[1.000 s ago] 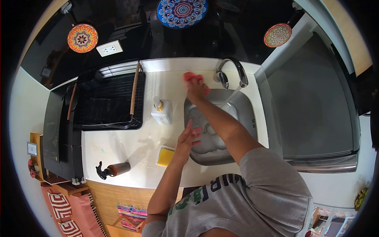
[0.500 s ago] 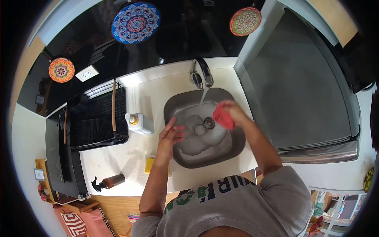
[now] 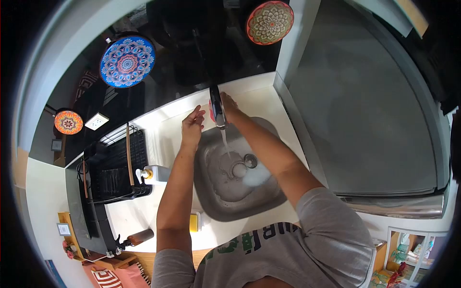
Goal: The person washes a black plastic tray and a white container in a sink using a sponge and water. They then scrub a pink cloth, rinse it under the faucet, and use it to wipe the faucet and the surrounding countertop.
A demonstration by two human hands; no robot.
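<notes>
My right hand point(image 3: 229, 106) is at the back of the sink, against the right side of the faucet point(image 3: 218, 113). A red cloth point(image 3: 211, 111) shows behind the faucet, mostly hidden by it, and the hand appears closed on it. Just left of the faucet is my left hand point(image 3: 193, 126), holding nothing, its fingers apart and loosely bent. Water point(image 3: 225, 141) runs from the spout into the grey sink point(image 3: 204, 197). White suds point(image 3: 257, 175) lie on the sink floor near the round drain point(image 3: 250, 161).
Left of the sink stand a white pump bottle point(image 3: 156, 175) and a black dish rack point(image 3: 113, 177). A yellow sponge point(image 3: 193, 222) and a brown spray bottle point(image 3: 139, 237) are on the counter's front part. The grey refrigerator point(image 3: 370, 120) borders the right side.
Both hands have moved from over the sink to the faucet, the right one taking the red cloth along. The view has shifted, and fewer suds cover the sink floor.
</notes>
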